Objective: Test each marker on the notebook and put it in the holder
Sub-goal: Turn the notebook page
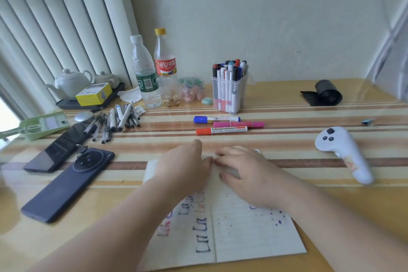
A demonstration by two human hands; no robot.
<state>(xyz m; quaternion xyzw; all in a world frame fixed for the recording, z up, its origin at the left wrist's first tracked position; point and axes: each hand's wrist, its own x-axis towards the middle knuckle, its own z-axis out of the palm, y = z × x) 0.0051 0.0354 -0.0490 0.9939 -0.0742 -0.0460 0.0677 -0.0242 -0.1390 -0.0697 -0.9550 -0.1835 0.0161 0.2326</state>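
- The left hand (185,165) and right hand (245,171) lie flat, holding nothing, and press the open scribbled white paper notebook (254,234) near its 12 o'clock edge, probably to flatten it for testing.
- A capped blue marker (216,119), pink marker (239,124) and orange marker (220,130) wait on the striped wooden surface (287,117) at 12 o'clock from the notebook, just before the crowded clear plastic holder (229,95).

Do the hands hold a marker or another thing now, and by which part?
Nothing is held. The left hand and the right hand both rest on the open notebook, near its top edge.
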